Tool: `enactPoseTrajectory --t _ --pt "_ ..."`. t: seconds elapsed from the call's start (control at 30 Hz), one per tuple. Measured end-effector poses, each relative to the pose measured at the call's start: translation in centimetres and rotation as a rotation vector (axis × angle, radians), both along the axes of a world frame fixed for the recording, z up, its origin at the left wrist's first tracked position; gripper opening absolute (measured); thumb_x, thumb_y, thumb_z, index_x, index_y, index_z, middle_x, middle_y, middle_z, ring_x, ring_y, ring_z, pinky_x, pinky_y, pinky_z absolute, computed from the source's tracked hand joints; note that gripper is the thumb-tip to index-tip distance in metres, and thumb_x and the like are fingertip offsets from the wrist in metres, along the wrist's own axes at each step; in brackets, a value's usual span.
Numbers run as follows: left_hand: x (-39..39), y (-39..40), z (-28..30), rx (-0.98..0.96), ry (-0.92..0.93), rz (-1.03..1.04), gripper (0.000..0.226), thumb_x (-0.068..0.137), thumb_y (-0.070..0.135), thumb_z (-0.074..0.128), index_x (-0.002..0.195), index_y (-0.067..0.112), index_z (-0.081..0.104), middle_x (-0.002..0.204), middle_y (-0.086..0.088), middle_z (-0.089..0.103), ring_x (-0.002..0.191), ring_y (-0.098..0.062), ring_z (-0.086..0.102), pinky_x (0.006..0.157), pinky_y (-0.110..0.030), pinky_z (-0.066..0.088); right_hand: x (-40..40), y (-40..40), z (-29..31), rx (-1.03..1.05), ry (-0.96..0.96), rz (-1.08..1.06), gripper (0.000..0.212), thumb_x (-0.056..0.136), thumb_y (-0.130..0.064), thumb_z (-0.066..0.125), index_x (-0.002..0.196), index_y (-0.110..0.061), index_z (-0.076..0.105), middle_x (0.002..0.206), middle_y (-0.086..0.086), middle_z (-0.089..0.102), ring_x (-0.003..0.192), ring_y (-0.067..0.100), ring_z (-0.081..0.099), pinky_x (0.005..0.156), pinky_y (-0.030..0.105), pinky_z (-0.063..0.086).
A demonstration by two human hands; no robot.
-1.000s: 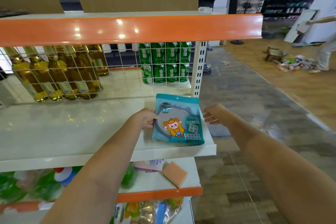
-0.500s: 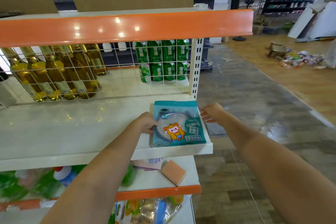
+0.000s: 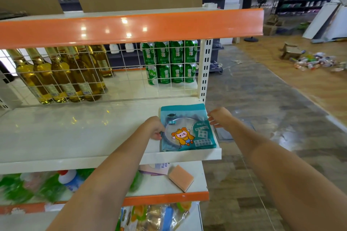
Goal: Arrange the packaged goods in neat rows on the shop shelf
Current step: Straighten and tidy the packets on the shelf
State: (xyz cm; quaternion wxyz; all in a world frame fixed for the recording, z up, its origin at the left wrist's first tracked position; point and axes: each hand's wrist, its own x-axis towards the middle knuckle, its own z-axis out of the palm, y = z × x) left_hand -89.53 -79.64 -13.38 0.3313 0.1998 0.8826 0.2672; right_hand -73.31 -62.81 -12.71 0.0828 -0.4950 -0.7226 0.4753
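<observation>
A teal flat packet (image 3: pixel 185 127) with a cartoon figure lies at the right end of the white shelf (image 3: pixel 75 133), close to its front edge. My left hand (image 3: pixel 155 127) has its curled fingers against the packet's left edge. My right hand (image 3: pixel 217 117) touches the packet's right edge near the top with its fingertips. Whether either hand truly grips the packet is hard to tell.
A wire grid (image 3: pixel 93 73) backs the shelf; behind it stand oil bottles (image 3: pixel 56 78) and green cans (image 3: pixel 169 62). An upright post (image 3: pixel 205 69) rises at the right rear corner. An orange sponge (image 3: pixel 181 178) and other goods lie on the lower shelf. Litter (image 3: pixel 311 61) is on the floor.
The packet has been turned and squared up, sliding a little towards the shelf's right end and front. Both hands stayed at its sides.
</observation>
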Motion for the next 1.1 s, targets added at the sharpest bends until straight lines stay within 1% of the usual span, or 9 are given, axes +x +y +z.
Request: enactPoseTrajectory --t 0.13,0.23,0.4,0.6,0.73,0.87,0.93,1.0,1.1 --pt "0.3 0.1 -0.1 0.015 -0.001 0.009 0.017 0.091 0.003 0.057 0.078 0.006 0.046 0.081 -0.011 0.056 0.081 -0.023 0.058 0.062 -0.026 0.051 -0.3 -0.1 -0.4 -0.001 -0.062 0.003 0.026 0.098 -0.017 0.048 0.115 0.001 0.057 0.114 0.016 0.061 0.091 0.023 0.06 0.082 0.031 0.054" --pt "0.4 0.1 -0.1 0.02 0.017 -0.006 0.008 0.092 0.005 0.056 0.091 0.003 0.049 0.087 -0.012 0.057 0.082 -0.022 0.058 0.068 -0.026 0.051 -0.8 -0.2 -0.7 -0.023 -0.093 -0.002 0.025 0.098 -0.017 0.049 0.113 0.001 0.056 0.109 0.016 0.061 0.086 0.022 0.061 0.078 0.03 0.056" --pt "-0.1 -0.3 -0.2 0.037 0.004 -0.011 0.011 0.092 0.004 0.056 0.102 0.001 0.053 0.096 -0.014 0.06 0.085 -0.023 0.061 0.075 -0.028 0.053 -1.6 -0.6 -0.7 0.0 -0.129 0.011 0.023 0.098 -0.016 0.047 0.112 0.001 0.055 0.111 0.017 0.062 0.09 0.023 0.065 0.084 0.036 0.057" --pt "-0.6 -0.9 0.1 0.053 0.011 0.007 0.005 0.091 0.002 0.055 0.089 0.003 0.051 0.085 -0.012 0.059 0.085 -0.022 0.06 0.079 -0.029 0.054 -2.4 -1.3 -0.2 -0.031 -0.121 0.026 0.024 0.098 -0.015 0.047 0.116 -0.001 0.052 0.114 0.017 0.061 0.097 0.024 0.065 0.083 0.036 0.058" --pt "-0.9 -1.2 -0.1 0.055 0.005 0.013 0.003 0.091 0.002 0.055 0.09 0.002 0.053 0.092 -0.014 0.061 0.085 -0.023 0.061 0.079 -0.029 0.055 -2.4 -1.6 -0.5 -0.045 -0.107 0.021 0.021 0.097 -0.015 0.048 0.113 0.0 0.052 0.112 0.017 0.061 0.095 0.024 0.065 0.079 0.035 0.059" --pt "-0.9 -1.3 -0.4 0.073 -0.007 0.028 0.015 0.092 0.001 0.054 0.078 0.005 0.05 0.083 -0.012 0.06 0.083 -0.023 0.061 0.077 -0.028 0.054 -2.3 -1.6 -0.8 -0.034 -0.109 0.017 0.021 0.096 -0.016 0.05 0.111 -0.002 0.053 0.11 0.015 0.062 0.093 0.023 0.066 0.079 0.036 0.059" --pt "-0.9 -1.3 -0.5 0.075 -0.001 0.029 0.01 0.092 0.001 0.054 0.083 0.003 0.052 0.085 -0.013 0.061 0.084 -0.024 0.062 0.078 -0.03 0.055 -2.3 -1.7 -0.8 -0.036 -0.108 0.008 0.021 0.096 -0.017 0.051 0.111 -0.001 0.053 0.11 0.015 0.062 0.093 0.023 0.066 0.081 0.037 0.058" --pt "-1.0 -1.4 -0.6 0.08 0.008 0.024 0.001 0.092 0.001 0.054 0.092 0.002 0.054 0.095 -0.016 0.063 0.085 -0.025 0.062 0.079 -0.031 0.056 -2.5 -1.8 -0.6 -0.052 -0.1 -0.002 0.021 0.096 -0.016 0.051 0.111 -0.001 0.053 0.11 0.015 0.062 0.093 0.023 0.066 0.081 0.036 0.058" --pt "-1.3 -1.7 -0.6 0.078 0.029 0.015 0.003 0.092 0.003 0.054 0.095 0.002 0.054 0.095 -0.015 0.061 0.083 -0.024 0.061 0.077 -0.03 0.055 -2.8 -2.2 -0.5 -0.069 -0.083 -0.018 0.021 0.097 -0.015 0.05 0.112 -0.001 0.052 0.111 0.016 0.061 0.093 0.023 0.065 0.072 0.032 0.058"
